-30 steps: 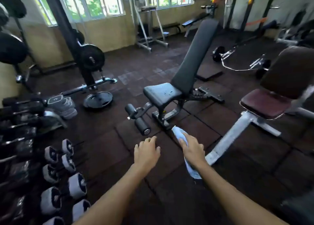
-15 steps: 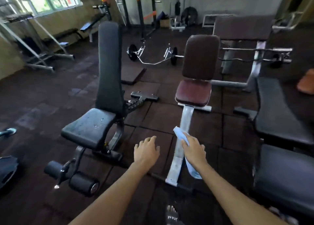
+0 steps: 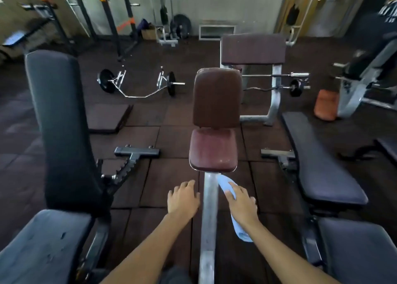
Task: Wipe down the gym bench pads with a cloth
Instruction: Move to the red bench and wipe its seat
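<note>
You are standing over the grey steel rail [image 3: 208, 208] of the maroon bench, with your right hand [image 3: 242, 204] closing around a light blue cloth [image 3: 227, 187] whose free tail is hanging below your wrist, and your left hand [image 3: 182, 200] hovering open and empty just beside the rail. The maroon seat pad [image 3: 213, 149] is lying just ahead of your fingers and the upright back pad [image 3: 217, 97] is rising behind it; neither is being touched yet. The dangling tail is looking likely to snag on the rail or drag across the floor tiles [image 3: 171, 182], carrying grit onto the vinyl. With the cloth bunched rather than spread, you are risking streaks and missed edges. Leaning toward the back pad, you are also risking a shin against the rail, or a bump against the black incline bench [image 3: 62, 122] close on your left.
</note>
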Motion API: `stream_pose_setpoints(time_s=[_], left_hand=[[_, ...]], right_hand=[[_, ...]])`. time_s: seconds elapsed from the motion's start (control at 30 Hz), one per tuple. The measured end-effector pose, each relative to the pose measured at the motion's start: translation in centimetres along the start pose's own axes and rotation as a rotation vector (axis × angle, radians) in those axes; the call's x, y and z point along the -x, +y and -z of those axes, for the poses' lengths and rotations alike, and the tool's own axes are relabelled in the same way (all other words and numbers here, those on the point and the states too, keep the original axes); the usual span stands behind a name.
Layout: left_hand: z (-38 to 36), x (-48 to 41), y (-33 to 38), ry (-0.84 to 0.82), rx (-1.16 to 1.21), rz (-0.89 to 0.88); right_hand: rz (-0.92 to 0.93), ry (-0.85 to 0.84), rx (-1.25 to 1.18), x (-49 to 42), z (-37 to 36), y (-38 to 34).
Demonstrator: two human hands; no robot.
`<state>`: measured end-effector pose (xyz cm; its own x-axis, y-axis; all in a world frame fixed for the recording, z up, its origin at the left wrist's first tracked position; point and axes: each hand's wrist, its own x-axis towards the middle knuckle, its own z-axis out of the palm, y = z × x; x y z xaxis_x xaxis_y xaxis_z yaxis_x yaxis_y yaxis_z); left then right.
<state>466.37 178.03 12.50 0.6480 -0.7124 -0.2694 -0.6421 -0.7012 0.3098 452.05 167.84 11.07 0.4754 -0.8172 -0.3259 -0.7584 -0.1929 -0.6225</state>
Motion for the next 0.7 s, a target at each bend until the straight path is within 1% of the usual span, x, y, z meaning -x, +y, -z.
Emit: stream_pose_setpoints(time_s=[0.23, 0.33, 0.4, 0.57, 0.63, 0.7], left_hand=[[0.6, -20.3, -1.4, -0.073, -0.043, -0.182], [-0.2, -27.2, -1.6, -0.123, -0.065, -0.230], [-1.1, -30.9, -1.7, -0.152, -0.066, -0.247], [-6.4, -38.4, -1.7, -0.232, -0.056, -0.236], [-8.5, -40.6, -1.7, -0.245, -0.052, -0.218], [-11.6, -43.1, -1.5, -0.235, -0.044, -0.194]], right_hand=[[-0.101, 0.097, -0.011, -17.1, -4.4, -5.3], [-0.151, 0.133, 0.003, -23.2, -6.0, -6.3], [-0.185, 0.141, 0.022, -26.6, -7.2, -6.1], [-0.215, 0.113, 0.202, -33.8, -10.5, -3.5], [-0.206, 0.114, 0.265, -36.0, -11.7, -1.8], [-0.147, 0.150, 0.314, -38.9, -13.3, 0.9]])
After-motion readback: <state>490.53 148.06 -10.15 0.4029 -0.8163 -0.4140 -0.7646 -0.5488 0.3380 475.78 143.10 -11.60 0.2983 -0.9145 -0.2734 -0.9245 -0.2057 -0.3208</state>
